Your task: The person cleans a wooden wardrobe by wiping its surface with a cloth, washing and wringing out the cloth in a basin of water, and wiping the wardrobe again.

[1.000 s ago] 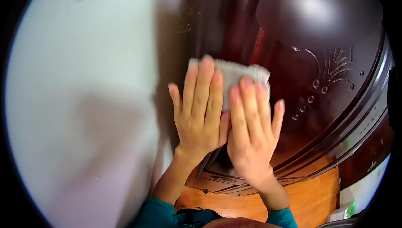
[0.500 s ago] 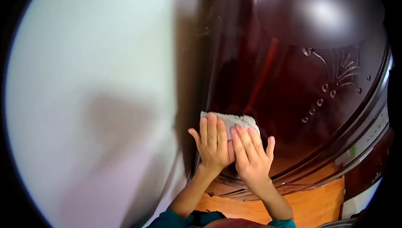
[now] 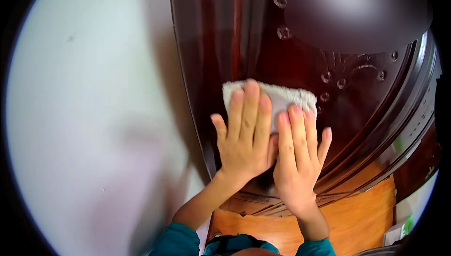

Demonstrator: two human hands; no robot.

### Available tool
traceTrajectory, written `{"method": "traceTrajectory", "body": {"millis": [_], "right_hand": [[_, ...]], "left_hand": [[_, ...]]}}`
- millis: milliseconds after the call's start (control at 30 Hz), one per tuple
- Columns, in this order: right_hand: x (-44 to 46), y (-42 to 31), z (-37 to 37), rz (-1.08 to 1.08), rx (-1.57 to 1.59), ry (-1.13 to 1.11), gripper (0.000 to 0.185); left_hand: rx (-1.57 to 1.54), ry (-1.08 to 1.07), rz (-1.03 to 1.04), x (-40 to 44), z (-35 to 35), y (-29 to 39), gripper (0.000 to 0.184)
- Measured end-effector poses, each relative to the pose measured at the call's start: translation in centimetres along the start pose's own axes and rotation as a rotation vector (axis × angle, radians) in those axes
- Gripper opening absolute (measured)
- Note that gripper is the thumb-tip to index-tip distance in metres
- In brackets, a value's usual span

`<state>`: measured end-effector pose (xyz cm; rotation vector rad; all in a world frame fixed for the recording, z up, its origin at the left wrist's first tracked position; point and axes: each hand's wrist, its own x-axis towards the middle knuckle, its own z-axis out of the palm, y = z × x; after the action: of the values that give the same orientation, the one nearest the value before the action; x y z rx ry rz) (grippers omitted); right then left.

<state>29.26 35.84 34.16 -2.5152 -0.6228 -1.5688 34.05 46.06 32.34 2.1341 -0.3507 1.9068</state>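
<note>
My left hand (image 3: 246,138) lies flat on a folded whitish cloth (image 3: 277,97), its fingers stretched out and the thumb apart. Right beside it, my right hand (image 3: 300,157) presses the cloth's other side with straight, spread fingers. The cloth is against a glossy dark red-brown wooden panel (image 3: 277,63) with carved ornament. Both palms hide the lower part of the cloth. Teal sleeves cover my upper arms.
A pale wall (image 3: 84,105) with shadows on it runs along the left of the panel. Curved moulding edges the panel at right. Orange-brown wood flooring (image 3: 347,218) shows below. A blurred grey oval covers the upper right.
Both hands and the cloth have moved upward in view and a little to the right, and look larger. The view has shifted, showing more of the panel's left edge and carving.
</note>
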Motion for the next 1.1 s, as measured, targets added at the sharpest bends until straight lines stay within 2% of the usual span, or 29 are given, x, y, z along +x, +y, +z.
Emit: {"method": "traceTrajectory", "body": {"millis": [133, 200, 267, 300, 333, 400, 467, 533, 667, 733, 833, 867, 933, 967, 1100], "right_hand": [[-0.6, 0.8, -0.2, 0.024, -0.089, 0.083, 0.031], [1.8, 1.6, -1.4, 0.033, -0.044, 0.106, 0.043], [3.5, 2.5, -2.1, 0.029, -0.101, 0.192, 0.044], [3.5, 2.6, -2.2, 0.033, -0.090, 0.188, 0.044], [3.3, 2.7, -2.4, 0.036, -0.077, 0.181, 0.044], [1.1, 3.1, -2.1, 0.049, -0.070, 0.108, 0.043], [-1.0, 3.7, -1.8, 0.034, -0.114, 0.054, 0.044], [-1.5, 4.0, -2.0, 0.038, -0.127, 0.032, 0.046], [1.8, 5.1, -3.0, 0.030, -0.128, 0.186, 0.044], [1.5, 5.4, -2.9, 0.023, -0.137, 0.178, 0.043], [-2.1, 5.8, -1.8, 0.040, -0.123, 0.111, 0.044], [-2.5, 6.0, -1.5, 0.031, -0.120, 0.113, 0.044], [-2.7, 6.2, -1.5, 0.064, -0.171, 0.174, 0.032], [-2.3, 6.3, -2.5, 0.047, -0.166, 0.079, 0.044], [-1.7, 7.2, -2.8, 0.045, -0.152, 0.102, 0.043]], "left_hand": [[0.015, -0.051, 0.009, 0.0, 0.0, 0.9, 0.051], [0.021, -0.022, 0.050, 3.5, -0.3, 1.6, 0.049], [0.006, 0.005, 0.150, 5.9, 0.1, 1.8, 0.054], [-0.059, 0.111, 0.072, 6.3, 0.6, 2.5, 0.048], [-0.064, 0.111, 0.071, 5.9, 0.6, 2.8, 0.048], [0.005, -0.017, 0.062, 4.0, 0.3, 3.4, 0.049], [-0.023, 0.011, 0.120, 1.1, 1.2, 3.8, 0.047], [-0.031, -0.040, 0.094, 1.4, 0.8, 4.3, 0.046], [-0.098, 0.059, 0.111, 5.7, 0.9, 5.2, 0.046], [-0.089, 0.077, 0.098, 5.5, 1.2, 5.4, 0.046], [-0.088, -0.025, 0.096, 2.1, 1.3, 6.1, 0.046], [-0.082, 0.035, 0.119, 0.9, 2.0, 6.4, 0.046], [-0.105, 0.009, 0.092, 1.0, 1.8, 6.7, 0.045], [-0.113, 0.001, 0.089, 1.6, 1.6, 7.0, 0.045], [-0.087, -0.033, 0.098, 2.9, 1.6, 7.6, 0.046]]}}
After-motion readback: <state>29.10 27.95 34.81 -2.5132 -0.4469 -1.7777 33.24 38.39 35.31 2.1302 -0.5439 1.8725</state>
